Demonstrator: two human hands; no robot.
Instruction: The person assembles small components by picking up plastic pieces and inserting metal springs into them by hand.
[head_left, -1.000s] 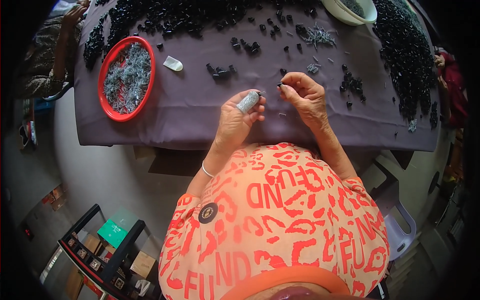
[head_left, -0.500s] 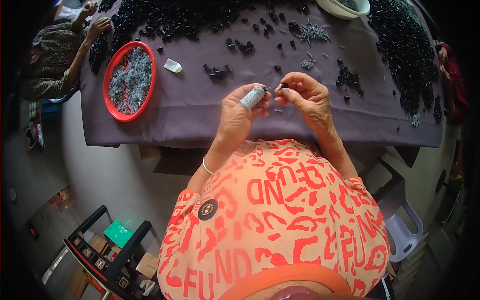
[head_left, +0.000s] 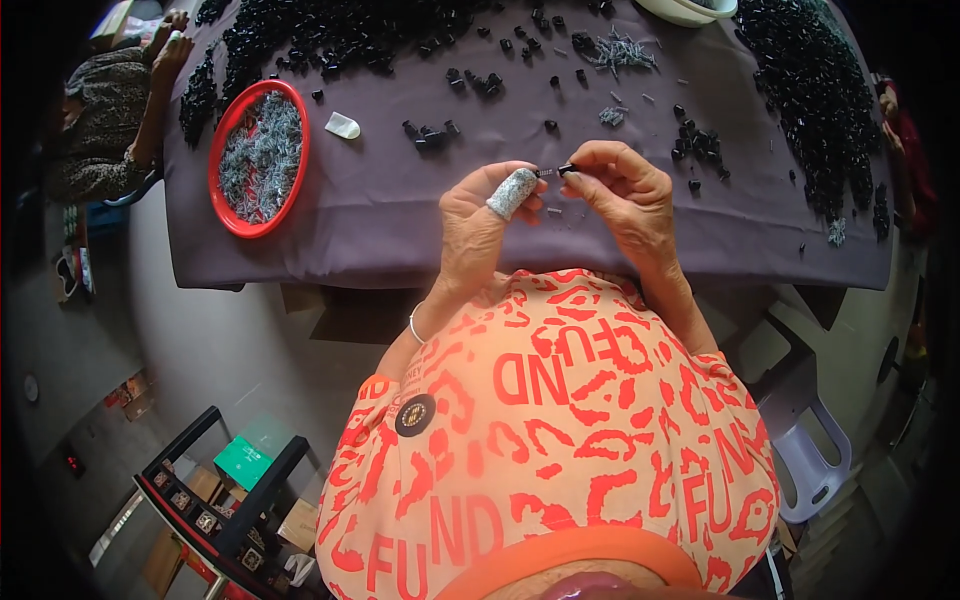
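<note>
The left hand [head_left: 476, 215] has thumb and forefinger drawn together, its thumb in a speckled silver-grey cover [head_left: 512, 194], and a slim grey spring [head_left: 545, 172] seems to stick out from those tips toward the right; a dark bit at its root is too small for me to name. The right hand [head_left: 635, 200] pinches a black piece [head_left: 568, 169] between thumb and forefinger, the other fingers loosely curled. Spring and piece hang above the near part of the table, end facing end; whether they touch I can't tell from here. Both must be nearly weightless. I'd expect the spring to give along its length and skip away if squeezed askew, so it wants a fingertip hold low down, free end clear. The black piece is likely stiff, smooth plastic, a little slippery, best held by its sides, and neither seems fragile. The spring looks thin and dull grey; the piece is stubby and glossy, mostly hidden by the fingers. Around them lies the purple tablecloth [head_left: 380, 225], with a small clump of springs [head_left: 611, 116] farther off and loose black parts [head_left: 700, 147] to the right. Left is a red basket [head_left: 304, 165] of grey springs; along the far side spreads a heap of black parts [head_left: 330, 45].
</note>
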